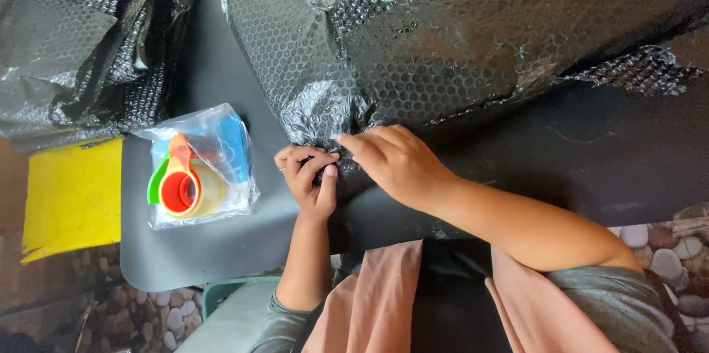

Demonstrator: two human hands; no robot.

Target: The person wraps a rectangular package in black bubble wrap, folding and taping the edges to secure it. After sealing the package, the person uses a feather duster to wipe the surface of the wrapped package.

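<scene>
Both bare forearms extend upward from the lower edge of the view and converge at centre. Left hand (310,179): fingers curled inward, thumb raised alongside, knuckles facing the camera. Right hand (399,162): palm down, wrist bent leftward, fingertips (346,139) pinched together just above the left hand's knuckles, nearly touching them

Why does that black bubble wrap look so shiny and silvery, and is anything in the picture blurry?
In the head view, daylight glances off the black bubble wrap, leaving pale glare patches across its bubbles; the clear bag of coloured measuring cups also glints. The left hand and right hand, both pinching the wrap's edge, look sharp, with soft shadows on the dark table. Only the frame corners seem slightly soft.
</scene>
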